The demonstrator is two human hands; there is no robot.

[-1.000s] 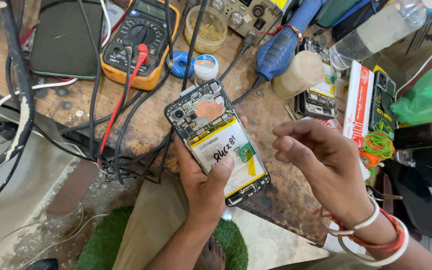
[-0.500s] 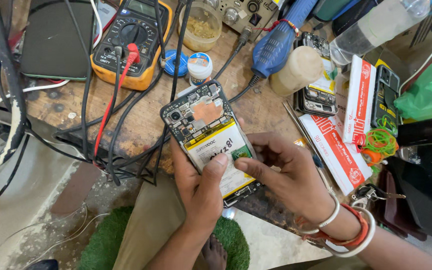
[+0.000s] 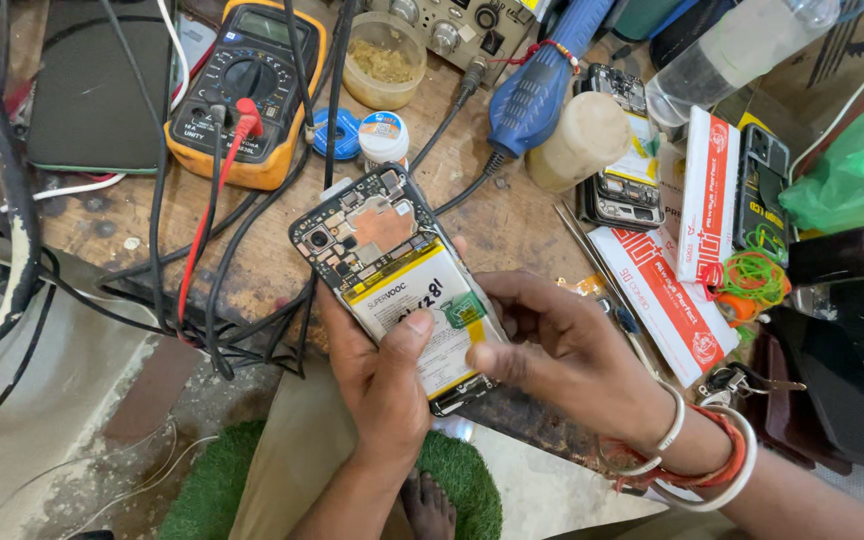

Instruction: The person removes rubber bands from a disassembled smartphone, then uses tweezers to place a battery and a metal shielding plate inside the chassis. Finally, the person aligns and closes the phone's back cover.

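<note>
The left hand [image 3: 382, 375] cradles an opened phone [image 3: 397, 280] from below, its fingers wrapped around the lower edges and the thumb pressed flat on the pale, glossy battery [image 3: 422, 310]. The phone's back cover is off: a dark circuit board with small metal shields and a round camera lens fills the upper part, above the thumb. The right hand [image 3: 572, 355] comes in from the right, its fingers pinched narrow at the battery's right edge, on or at a small green and yellow flex strip [image 3: 464, 312]; whether they actually grip it is hard to make out. The phone's lower end is hidden under both hands.

Beyond the fingers, on the scarred wooden table [image 3: 512, 225], lie a yellow-cased multimeter [image 3: 247, 90] with red and black leads, a small white jar [image 3: 384, 135], a blue-handled tool [image 3: 542, 85] and a cream plastic bottle [image 3: 580, 140]. To the right of the right hand lie red and white cardboard boxes [image 3: 697, 240] and another stripped phone [image 3: 620, 150], partly covered. A green mat [image 3: 222, 480] shows below the wrists, cut off by the frame.
</note>
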